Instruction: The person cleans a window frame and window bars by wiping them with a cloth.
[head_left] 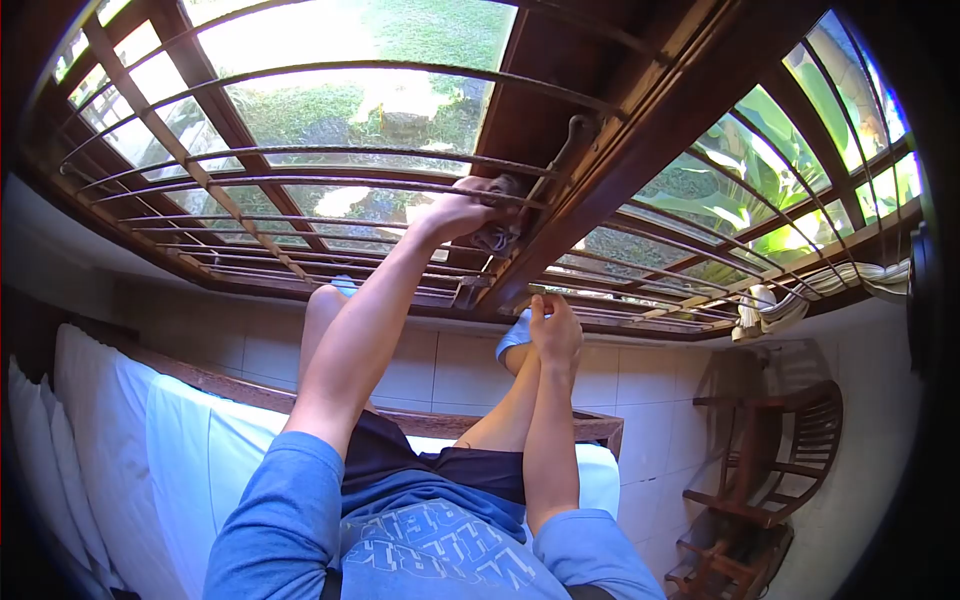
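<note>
My left hand point(458, 212) reaches up between the horizontal metal bars point(360, 178) of the window. Its fingers are closed around a crumpled grey cloth point(496, 238), pressed to the dark wooden window frame point(525, 110) beside a metal window latch point(568, 143). Part of the fingers is hidden by the bars and the cloth. Lower down, my right hand point(557, 332) is raised to the bottom of the central wooden post point(600, 180). Its fingertips are pinched together at the lowest bars; what sits between them, if anything, is too small to tell.
Below me is a bed point(170, 420) with white sheets and a wooden edge. To the right stand a dark wooden chair point(780, 450) and a tied cream curtain point(765, 308) hanging over the bars. Grass and leafy plants point(760, 170) show outside the panes.
</note>
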